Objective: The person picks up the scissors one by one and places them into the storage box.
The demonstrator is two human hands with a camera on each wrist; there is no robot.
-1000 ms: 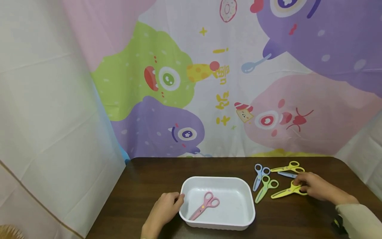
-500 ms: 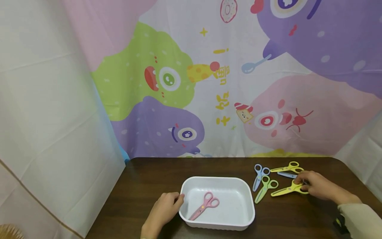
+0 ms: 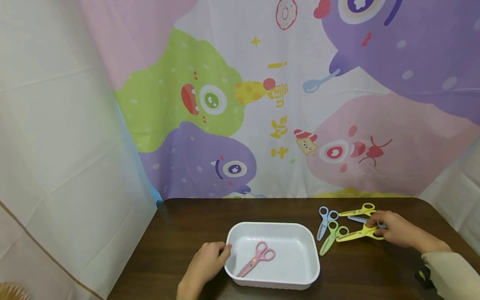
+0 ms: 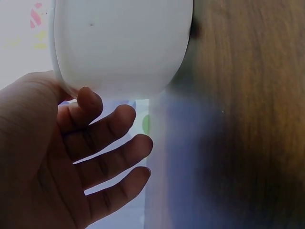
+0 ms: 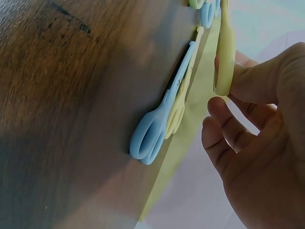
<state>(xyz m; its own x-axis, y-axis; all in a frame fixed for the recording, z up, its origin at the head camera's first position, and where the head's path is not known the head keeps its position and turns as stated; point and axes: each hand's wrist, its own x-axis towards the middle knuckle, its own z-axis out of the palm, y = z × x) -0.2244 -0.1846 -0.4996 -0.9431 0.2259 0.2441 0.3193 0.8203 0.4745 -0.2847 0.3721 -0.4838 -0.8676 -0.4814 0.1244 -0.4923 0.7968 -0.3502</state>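
On the right of the head view, my right hand (image 3: 403, 231) pinches one handle of a pair of yellow scissors (image 3: 356, 236) between thumb and fingers. The right wrist view has these yellow scissors (image 5: 226, 52) off the table, seen edge-on, while the other fingers curl loosely below. My left hand (image 3: 206, 262) grips the near-left rim of a white plastic tray (image 3: 277, 225). Seen from the left wrist, thumb and index finger meet at the rim of the tray (image 4: 124, 52) and the remaining fingers hang loose. Pink scissors (image 3: 256, 259) lie inside the tray.
Several scissors lie right of the tray: a blue pair (image 3: 322, 225), a green pair (image 3: 329, 243), a second yellow pair (image 3: 352, 213) and another blue pair (image 5: 148, 133) partly behind my right hand. A printed cartoon curtain (image 3: 288, 179) hangs behind the dark wooden table (image 3: 195, 216).
My right hand and the yellow scissors have shifted slightly left and upward, with the blade tip now nearer the green scissors. The left hand and tray have stayed put.
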